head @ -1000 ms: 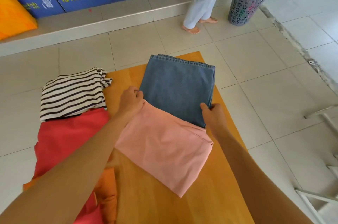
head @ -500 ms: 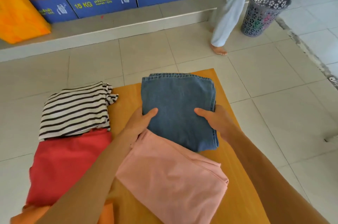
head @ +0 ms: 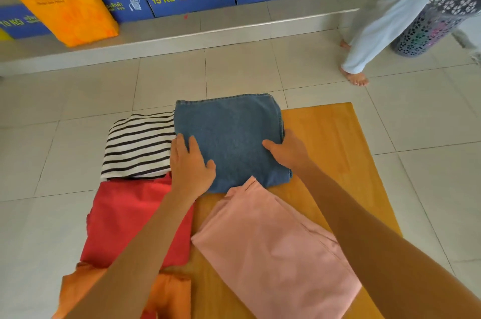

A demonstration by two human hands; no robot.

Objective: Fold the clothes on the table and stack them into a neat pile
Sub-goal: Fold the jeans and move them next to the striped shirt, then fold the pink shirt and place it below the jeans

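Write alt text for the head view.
Both hands, left hand and right hand, hold folded blue jeans at the far end of a wooden table. A striped top, red garment and pink garment lie nearby.

Five garments lie on one table [head: 335,136]: jeans [head: 229,133], striped top [head: 140,146], red [head: 135,219], orange [head: 78,290], pink [head: 276,253].

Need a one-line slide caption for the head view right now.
Both hands, left and right, grip folded jeans on the wooden table, beside striped top.
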